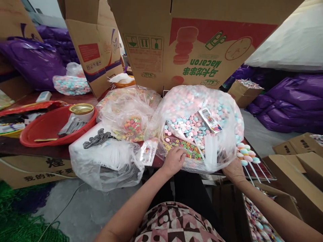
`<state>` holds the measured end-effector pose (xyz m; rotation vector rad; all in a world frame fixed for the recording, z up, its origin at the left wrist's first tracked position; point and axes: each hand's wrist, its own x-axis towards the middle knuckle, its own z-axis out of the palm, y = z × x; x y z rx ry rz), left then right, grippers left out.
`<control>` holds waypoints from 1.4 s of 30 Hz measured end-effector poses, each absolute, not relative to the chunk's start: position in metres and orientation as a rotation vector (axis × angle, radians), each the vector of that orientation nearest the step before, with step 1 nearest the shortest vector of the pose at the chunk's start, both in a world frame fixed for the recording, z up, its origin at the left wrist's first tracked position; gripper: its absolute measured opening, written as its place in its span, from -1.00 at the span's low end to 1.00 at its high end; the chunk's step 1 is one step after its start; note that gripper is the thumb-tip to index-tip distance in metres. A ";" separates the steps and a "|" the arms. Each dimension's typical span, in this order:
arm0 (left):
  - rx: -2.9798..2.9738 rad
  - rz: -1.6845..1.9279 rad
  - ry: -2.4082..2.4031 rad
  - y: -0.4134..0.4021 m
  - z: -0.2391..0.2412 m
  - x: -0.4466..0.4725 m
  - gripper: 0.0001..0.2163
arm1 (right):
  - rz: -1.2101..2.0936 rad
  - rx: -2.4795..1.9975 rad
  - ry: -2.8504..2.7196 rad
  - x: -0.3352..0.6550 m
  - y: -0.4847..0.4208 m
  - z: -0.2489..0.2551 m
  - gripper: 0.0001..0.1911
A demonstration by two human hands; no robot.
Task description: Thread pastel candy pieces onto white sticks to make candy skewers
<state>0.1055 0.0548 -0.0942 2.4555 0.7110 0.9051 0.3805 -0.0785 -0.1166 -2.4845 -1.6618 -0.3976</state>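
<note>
A big clear plastic bag (202,101) full of pastel pink, blue and white round candies stands open in front of me. My left hand (174,160) reaches into its mouth, fingers curled over small coloured ring candies (188,148) and white sticks (210,148). My right hand (234,170) grips the bag's lower right edge, its fingers hidden under the plastic. Beside that hand lie several pastel lollipops on white sticks (248,158).
A second clear bag with ring candies (131,126) and a bag of white items (106,161) sit left. A red basin (50,129) holds a gold tin. Cardboard boxes (196,40) rise behind, more boxes (302,168) at right, purple bags (290,104) beyond.
</note>
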 end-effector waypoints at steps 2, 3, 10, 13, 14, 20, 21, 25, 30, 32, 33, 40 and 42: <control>2.476 1.074 0.811 0.061 -0.086 0.099 -0.75 | -0.405 -2.484 -1.660 0.380 -0.079 -0.116 -0.58; 2.495 1.155 0.916 0.066 -0.082 0.095 -0.72 | -0.404 -2.489 -1.661 0.379 -0.079 -0.115 -0.58; 2.583 0.849 1.649 0.118 -0.048 0.090 -0.31 | -0.300 -2.540 -1.629 0.371 -0.081 -0.106 -0.62; 2.531 0.560 1.813 0.133 -0.040 0.095 -0.25 | -0.245 -2.559 -1.553 0.367 -0.080 -0.102 -0.62; 2.516 0.485 1.829 0.135 -0.040 0.096 -0.23 | -0.237 -2.557 -1.529 0.367 -0.080 -0.101 -0.62; 2.440 0.196 1.799 0.138 -0.047 0.099 -0.33 | -0.056 -2.287 -1.368 0.378 -0.087 -0.105 -0.69; 2.426 0.179 1.807 0.137 -0.048 0.097 -0.36 | -0.015 -2.225 -1.249 0.378 -0.092 -0.103 -0.70; 2.452 0.225 1.786 0.133 -0.044 0.087 -0.38 | -0.082 -2.000 -0.815 0.357 -0.113 -0.070 -0.70; 2.473 0.260 1.682 0.129 -0.038 0.078 -0.38 | -0.036 -1.811 -0.976 0.309 -0.098 -0.018 -0.73; 2.493 0.236 1.659 0.127 -0.039 0.075 -0.39 | 0.181 -1.936 -1.172 0.296 -0.078 -0.016 -0.70; 2.511 0.219 1.656 0.125 -0.039 0.072 -0.40 | 0.234 -2.027 -1.261 0.292 -0.066 -0.018 -0.68; 2.622 0.207 1.648 0.114 -0.048 0.056 -0.44 | 0.252 -2.614 -1.584 0.273 -0.022 -0.038 -0.65; 2.604 0.225 1.658 0.113 -0.053 0.056 -0.44 | 0.257 -2.663 -1.613 0.270 -0.020 -0.038 -0.68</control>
